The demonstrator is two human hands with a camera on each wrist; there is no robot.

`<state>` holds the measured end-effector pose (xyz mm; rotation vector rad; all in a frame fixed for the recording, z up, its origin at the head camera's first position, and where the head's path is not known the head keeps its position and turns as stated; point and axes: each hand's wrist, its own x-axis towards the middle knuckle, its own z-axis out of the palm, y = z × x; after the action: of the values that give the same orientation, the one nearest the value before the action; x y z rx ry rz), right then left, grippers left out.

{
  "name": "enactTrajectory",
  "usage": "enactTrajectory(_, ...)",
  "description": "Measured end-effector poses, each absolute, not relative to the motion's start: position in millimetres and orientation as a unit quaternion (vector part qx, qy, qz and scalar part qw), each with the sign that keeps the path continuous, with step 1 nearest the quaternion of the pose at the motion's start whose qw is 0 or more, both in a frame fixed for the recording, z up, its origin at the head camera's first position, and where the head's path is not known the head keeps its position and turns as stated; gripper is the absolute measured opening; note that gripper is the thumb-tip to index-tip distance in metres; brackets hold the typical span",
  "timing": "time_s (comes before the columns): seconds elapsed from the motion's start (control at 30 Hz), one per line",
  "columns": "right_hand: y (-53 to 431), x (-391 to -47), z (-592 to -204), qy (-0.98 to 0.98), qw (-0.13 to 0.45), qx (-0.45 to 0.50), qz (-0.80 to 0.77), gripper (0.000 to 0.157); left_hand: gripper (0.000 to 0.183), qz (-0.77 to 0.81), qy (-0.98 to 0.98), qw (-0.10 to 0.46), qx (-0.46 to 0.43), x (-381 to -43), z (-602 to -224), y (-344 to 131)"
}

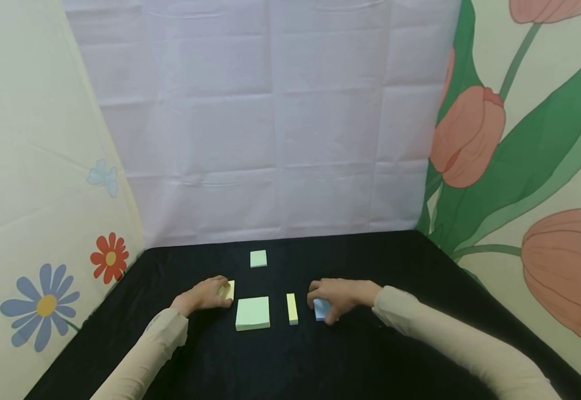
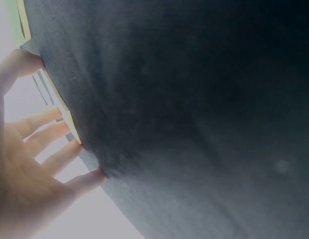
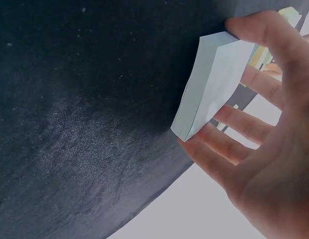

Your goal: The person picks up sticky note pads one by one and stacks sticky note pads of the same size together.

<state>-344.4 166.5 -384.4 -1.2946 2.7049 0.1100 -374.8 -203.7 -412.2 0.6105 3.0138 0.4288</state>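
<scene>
My left hand [image 1: 204, 294] grips a pale yellow sticky note pad [image 1: 229, 290] on the black cloth, thumb at one end and fingertips along it. In the left wrist view only a thin edge of this pad shows. On the right, my right hand [image 1: 344, 295] spans a blue sticky note pad [image 1: 322, 308], which looks whitish in the right wrist view, with the thumb [image 3: 258, 27] at one end and fingers at the other. Between the hands lie a large green sticky note pad [image 1: 252, 312] and a narrow yellow pad [image 1: 292, 307] with a bluish near end.
A small green sticky note pad [image 1: 258, 258] lies farther back on the black tablecloth [image 1: 290, 366]. Behind the table hangs a creased white sheet [image 1: 270, 122]. Flower-printed curtains flank it, the left one [image 1: 30, 166] and the right one [image 1: 520, 194].
</scene>
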Motion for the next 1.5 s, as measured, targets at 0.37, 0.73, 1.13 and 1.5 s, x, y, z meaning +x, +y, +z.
enactTrajectory(0.37, 163, -348, -381, 0.894, 0.085, -0.440, 0.028, 0.039, 0.062, 0.131, 0.971, 0.014, 0.201, -378, -413, -204)
enactTrajectory(0.73, 167, -349, -380, 0.896, 0.105, -0.431, -0.021, 0.040, 0.063, 0.126, 0.972, 0.020, 0.199, -380, -413, -202)
enactTrajectory(1.13, 174, -351, -382, 0.899, 0.115, -0.420, -0.048, 0.048, 0.063, 0.127, 0.972, 0.020, 0.196, -379, -412, -202)
enactTrajectory(1.5, 184, -350, -385, 0.894, 0.129, -0.418, -0.092, 0.059, 0.061, 0.128, 0.972, 0.026, 0.194, -376, -409, -203)
